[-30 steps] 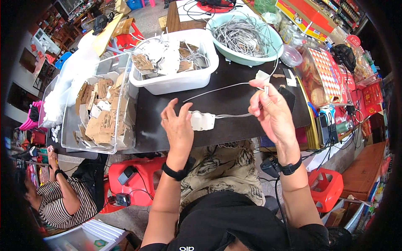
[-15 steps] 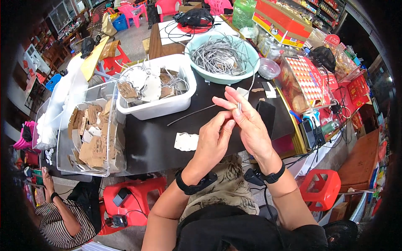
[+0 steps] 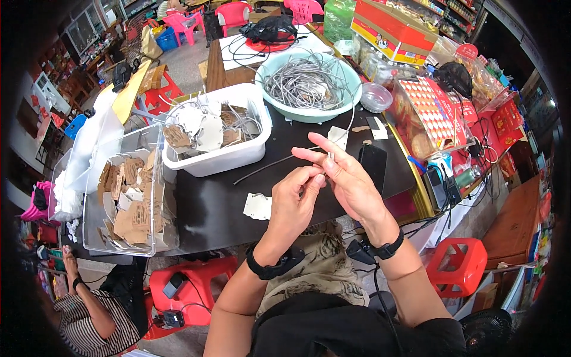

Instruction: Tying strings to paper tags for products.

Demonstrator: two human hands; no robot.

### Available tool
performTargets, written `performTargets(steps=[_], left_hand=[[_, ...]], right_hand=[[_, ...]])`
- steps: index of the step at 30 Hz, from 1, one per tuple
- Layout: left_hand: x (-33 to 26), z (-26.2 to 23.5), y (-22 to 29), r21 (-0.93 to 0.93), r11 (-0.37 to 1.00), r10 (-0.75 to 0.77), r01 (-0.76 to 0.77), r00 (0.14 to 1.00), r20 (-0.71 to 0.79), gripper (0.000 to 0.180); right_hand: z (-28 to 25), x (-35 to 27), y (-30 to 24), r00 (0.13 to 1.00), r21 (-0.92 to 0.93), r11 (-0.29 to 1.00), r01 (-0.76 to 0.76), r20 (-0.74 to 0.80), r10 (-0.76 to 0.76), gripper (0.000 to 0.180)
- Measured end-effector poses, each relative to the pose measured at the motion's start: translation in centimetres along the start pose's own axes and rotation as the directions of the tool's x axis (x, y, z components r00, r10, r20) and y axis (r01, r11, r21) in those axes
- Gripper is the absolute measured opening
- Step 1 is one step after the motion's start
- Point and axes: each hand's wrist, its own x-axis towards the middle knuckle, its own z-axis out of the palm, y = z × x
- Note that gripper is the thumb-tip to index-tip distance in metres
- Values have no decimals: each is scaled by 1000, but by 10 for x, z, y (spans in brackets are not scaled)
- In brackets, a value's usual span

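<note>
My right hand (image 3: 355,185) pinches a short bit of grey cord (image 3: 331,156) between thumb and fingers, two fingers stretched out. Close against it, my left hand (image 3: 295,199) is closed in a pinch at the same spot; what sits between its fingertips is hidden. Beyond the fingers a length of grey cord (image 3: 262,171) runs left over the dark table. A white card with a scalloped edge (image 3: 257,206) lies beside my left hand. Past my right fingers are another white card (image 3: 338,137) and a black phone (image 3: 373,166).
A pale green basin (image 3: 351,95) of tangled grey cord stands at the back. Left of it are a white tub (image 3: 229,162) with cards and cord and a clear bin (image 3: 156,205) of cardboard scraps. Packages and a red box (image 3: 392,33) crowd the right. Another person's hand (image 3: 70,262) shows lower left.
Both hands have shifted slightly left together with the whole scene, still meeting at the cord. My right hand's outstretched fingers point a little further left.
</note>
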Motion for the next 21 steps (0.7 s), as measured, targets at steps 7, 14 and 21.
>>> performTargets(steps=[7,14,21], left_hand=[[-3,-5,2,-28,1000,-13,12,1000,-28,16],[-6,-19,-8,-52,997,-48,55,990,132,16],[-22,-66,-22,255,952,99,-169,959,266,14]], right_hand=[[-1,-3,5,1000,-33,999,-8,1,8,46],[-6,0,-2,997,-30,998,57,-55,-59,38],[-37,1,-43,934,142,933,331,-192,-302,32]])
